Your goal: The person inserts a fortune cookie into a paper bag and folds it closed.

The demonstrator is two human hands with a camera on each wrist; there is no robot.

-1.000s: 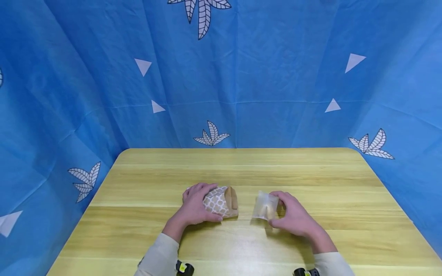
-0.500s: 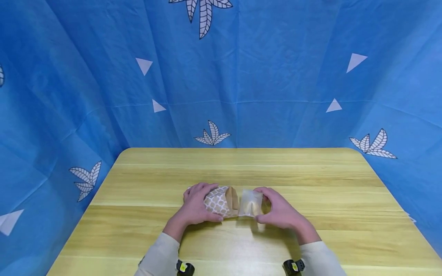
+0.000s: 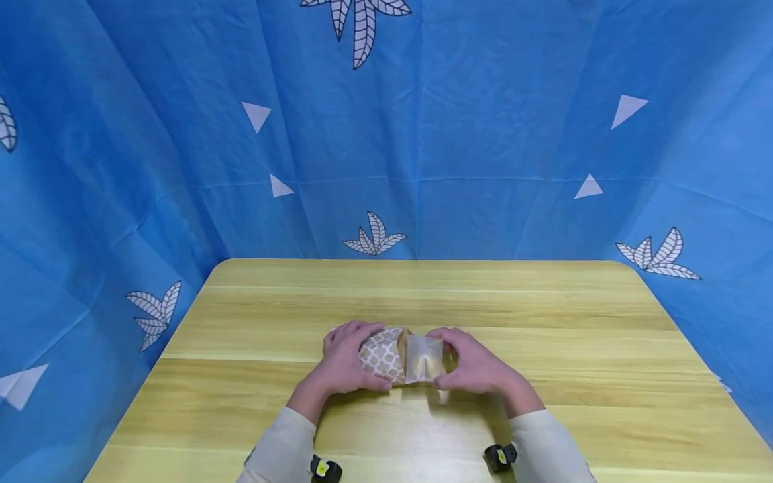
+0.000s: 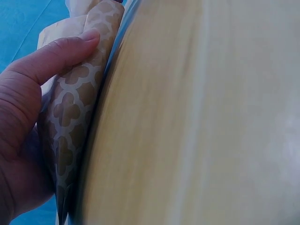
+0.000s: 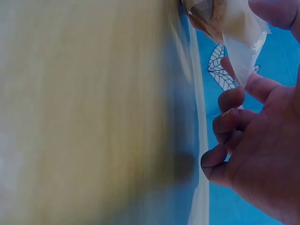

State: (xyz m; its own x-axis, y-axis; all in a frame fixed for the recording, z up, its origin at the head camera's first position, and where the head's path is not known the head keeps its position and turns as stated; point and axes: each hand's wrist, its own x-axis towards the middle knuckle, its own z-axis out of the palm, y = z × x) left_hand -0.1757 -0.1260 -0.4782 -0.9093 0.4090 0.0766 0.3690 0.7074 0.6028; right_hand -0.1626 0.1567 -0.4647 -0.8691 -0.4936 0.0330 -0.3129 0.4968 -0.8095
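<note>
A brown paper bag (image 3: 382, 354) with a white lattice pattern lies on its side on the table, its mouth facing right. My left hand (image 3: 345, 362) grips it from the left; in the left wrist view the thumb lies along the patterned paper (image 4: 70, 110). At the bag's mouth is a small translucent packet (image 3: 425, 359) with something pale inside. My right hand (image 3: 474, 365) pinches that packet by its right side between thumb and fingers. The packet's left edge overlaps the bag opening. In the right wrist view the packet's clear film (image 5: 241, 54) hangs between thumb and fingers.
Both hands work over a light wooden table (image 3: 423, 295) with rounded far corners. Behind and beside it hangs a blue curtain (image 3: 483, 134) with white leaf and triangle prints. Black wrist devices (image 3: 500, 458) sit at both sleeves.
My right hand has brought the packet leftward from apart on the table to the bag's mouth, where it now overlaps the opening. The left hand and bag have stayed nearly in place.
</note>
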